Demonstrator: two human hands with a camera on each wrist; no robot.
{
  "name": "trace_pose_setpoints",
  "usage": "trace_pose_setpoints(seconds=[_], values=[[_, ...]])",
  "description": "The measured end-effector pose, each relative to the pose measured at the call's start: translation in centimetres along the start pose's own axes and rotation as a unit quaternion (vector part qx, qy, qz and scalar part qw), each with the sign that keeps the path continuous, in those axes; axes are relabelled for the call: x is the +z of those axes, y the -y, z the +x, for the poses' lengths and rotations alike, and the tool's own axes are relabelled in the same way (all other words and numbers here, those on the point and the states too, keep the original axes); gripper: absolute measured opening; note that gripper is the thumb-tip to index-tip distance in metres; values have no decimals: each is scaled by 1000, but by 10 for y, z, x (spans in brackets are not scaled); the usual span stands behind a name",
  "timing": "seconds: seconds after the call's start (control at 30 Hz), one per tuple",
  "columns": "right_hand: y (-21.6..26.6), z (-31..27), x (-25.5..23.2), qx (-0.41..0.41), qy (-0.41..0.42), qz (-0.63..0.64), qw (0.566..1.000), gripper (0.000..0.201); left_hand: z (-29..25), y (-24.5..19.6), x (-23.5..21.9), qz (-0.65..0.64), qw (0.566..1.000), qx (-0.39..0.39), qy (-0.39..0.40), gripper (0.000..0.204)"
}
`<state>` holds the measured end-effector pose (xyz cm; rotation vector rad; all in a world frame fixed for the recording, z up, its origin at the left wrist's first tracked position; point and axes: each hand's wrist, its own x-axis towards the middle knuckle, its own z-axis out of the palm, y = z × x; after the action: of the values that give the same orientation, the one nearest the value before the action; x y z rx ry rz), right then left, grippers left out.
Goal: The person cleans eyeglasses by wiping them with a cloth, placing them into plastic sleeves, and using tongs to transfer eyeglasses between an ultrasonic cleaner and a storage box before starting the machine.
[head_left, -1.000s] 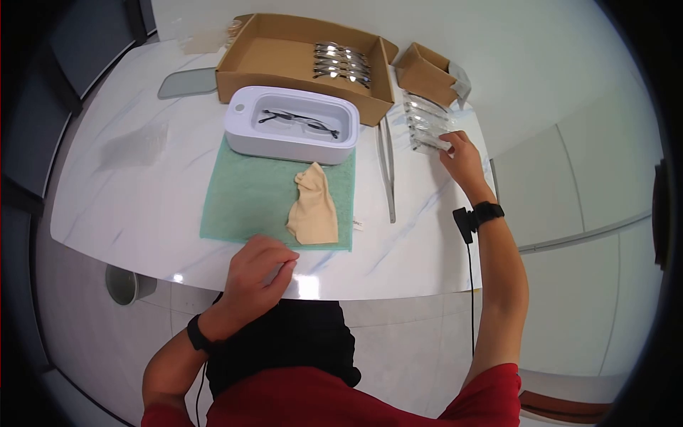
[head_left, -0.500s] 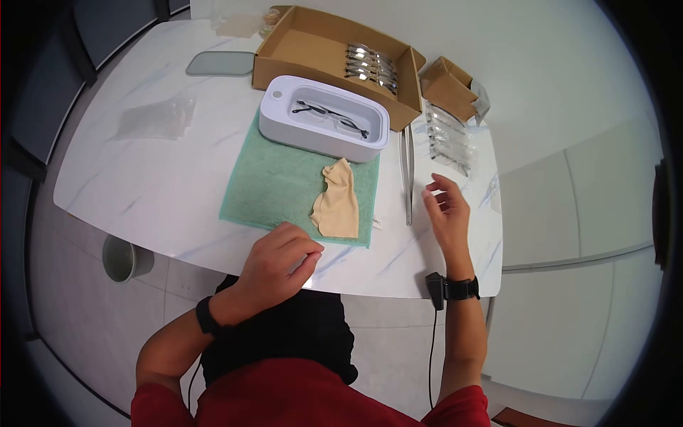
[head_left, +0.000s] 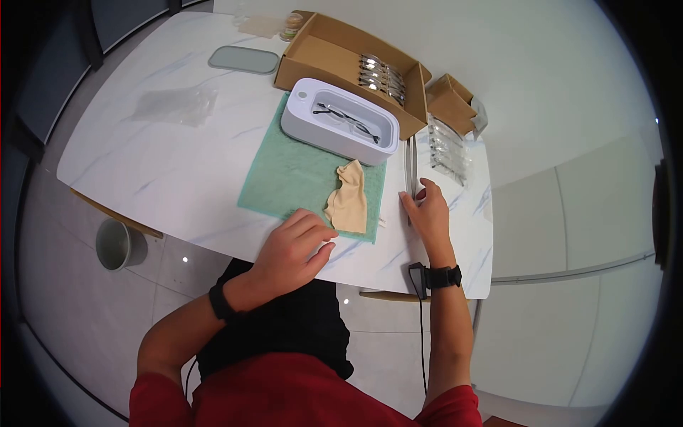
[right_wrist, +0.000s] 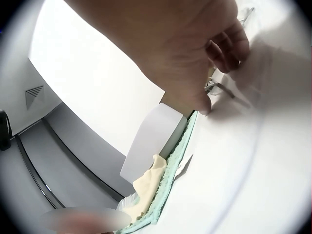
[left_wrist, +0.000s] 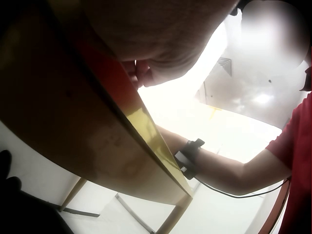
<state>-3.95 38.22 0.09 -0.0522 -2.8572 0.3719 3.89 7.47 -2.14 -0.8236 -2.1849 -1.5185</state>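
Note:
My right hand (head_left: pixel 432 217) is at the long metal tweezers (head_left: pixel 411 162) lying on the table right of the green towel. In the right wrist view the tweezers (right_wrist: pixel 225 89) show between the thumb and the bent fingers, with a gap around them. My left hand (head_left: pixel 293 250) rests at the table's front edge, loosely curled and holding nothing, by the towel (head_left: pixel 281 174). A crumpled beige cloth (head_left: pixel 348 199) lies on that towel. Behind it stands a white ultrasonic cleaner (head_left: pixel 331 136) with black-framed glasses (head_left: pixel 348 122) in its basin.
A cardboard box (head_left: pixel 324 53) at the back holds several pairs of glasses (head_left: pixel 382 77). Bagged glasses (head_left: pixel 447 153) lie at the right beside a small carton (head_left: pixel 452 103). A grey lid (head_left: pixel 243 60) and clear plastic bags (head_left: pixel 178 105) are on the left; a bin (head_left: pixel 119 245) stands on the floor.
My right hand has come back from the bagged glasses toward me and left, and is now at the tweezers. My left hand stays near the towel's front edge. The head view has shifted.

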Motion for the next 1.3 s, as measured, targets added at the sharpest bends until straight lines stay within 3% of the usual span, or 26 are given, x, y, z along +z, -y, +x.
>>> trace_pose_setpoints(seconds=[0.17, 0.23, 0.37, 0.43, 0.5, 0.6, 0.67, 0.73, 0.83, 1.1, 1.2, 1.3], values=[[-1, 4, 1, 27, 19, 13, 999, 41, 4, -7, 3, 78, 996, -3, 33, 44], [-1, 3, 0, 33, 23, 13, 999, 37, 8, -10, 8, 146, 986, -23, 80, 65], [-6, 2, -4, 52, 33, 65, 996, 31, 21, -13, 17, 224, 969, -20, 101, 80], [-13, -2, -4, 59, 26, 104, 993, 30, 27, -7, 25, 243, 950, -65, 183, 84], [-20, -9, -3, 147, 28, 260, 954, 26, 27, 1, 35, 220, 960, -49, 168, 80], [-19, -26, -17, 182, 30, 340, 922, 23, 27, 3, 38, 164, 974, -15, 155, 69], [-22, -40, -27, 195, 28, 378, 905, 21, 26, 2, 37, 131, 979, 2, 154, 63], [-20, -53, -36, 205, 26, 417, 885, 19, 25, 3, 35, 77, 989, 69, 108, 46], [-13, -69, -53, 171, 0, 507, 845, 18, 27, 6, 28, 65, 991, 85, 85, 36], [-7, -74, -95, 113, 94, 439, 887, 25, 30, 9, 28, 119, 989, 55, 63, 35], [-6, -65, -109, 61, 111, 372, 920, 30, 30, 8, 29, 119, 990, 30, 74, 42], [1, -49, -119, -51, 92, 202, 974, 34, 26, 12, 31, 133, 986, 27, 100, 48]])
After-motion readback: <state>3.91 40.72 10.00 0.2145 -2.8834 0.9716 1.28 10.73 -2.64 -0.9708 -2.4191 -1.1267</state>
